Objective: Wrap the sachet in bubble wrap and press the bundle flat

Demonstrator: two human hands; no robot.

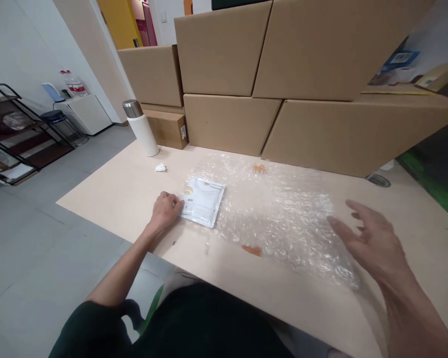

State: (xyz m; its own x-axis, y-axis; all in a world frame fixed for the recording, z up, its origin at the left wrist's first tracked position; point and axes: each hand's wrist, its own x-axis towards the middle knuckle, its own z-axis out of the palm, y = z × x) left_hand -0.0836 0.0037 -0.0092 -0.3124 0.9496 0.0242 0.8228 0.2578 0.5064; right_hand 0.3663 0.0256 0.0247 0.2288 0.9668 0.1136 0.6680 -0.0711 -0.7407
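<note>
A sheet of bubble wrap (276,209) lies spread over the table, with brown tape at its back and front edges. On its left part rests a flat white pouch (205,204) with printing and a barcode. My left hand (167,209) is closed at the pouch's left edge, the thumb over that edge; whether it also pinches the wrap underneath is hidden. Past the wrap's right edge, my right hand (373,241) is open, its fingers and thumb apart and nothing between them. The thumb is close to the wrap; I cannot tell whether it touches.
Stacked cardboard boxes (231,124) line the back of the wooden table (108,189). A white bottle with a metal cap (144,132) stands at the back left, near a crumpled white scrap (161,167). A clear roll (379,180) lies at the back right.
</note>
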